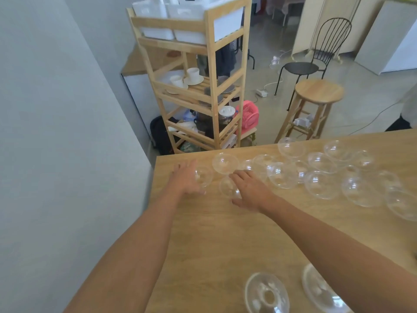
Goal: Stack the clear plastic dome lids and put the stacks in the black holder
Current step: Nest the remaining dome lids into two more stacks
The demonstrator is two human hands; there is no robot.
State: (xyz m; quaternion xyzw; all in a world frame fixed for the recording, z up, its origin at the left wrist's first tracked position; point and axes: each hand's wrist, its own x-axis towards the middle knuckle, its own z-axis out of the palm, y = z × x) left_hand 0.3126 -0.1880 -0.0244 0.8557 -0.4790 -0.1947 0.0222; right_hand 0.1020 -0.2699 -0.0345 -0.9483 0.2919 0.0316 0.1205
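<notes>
Left hand [185, 178] has its fingers straight, beside a lid [203, 176] at the table [225, 233] far-left corner. Right hand [250, 189] is flat and spread, fingertips over second lid [226, 187]. Other lids [320, 162] are scattered along the far edge, unstacked.

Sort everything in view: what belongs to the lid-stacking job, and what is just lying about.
Job: clear dome lids scattered on the wooden table; left hand and right hand reaching among them. Black holder not in view.
Lying about: wooden shelf, white cups, pink fan, stool, black chair.
</notes>
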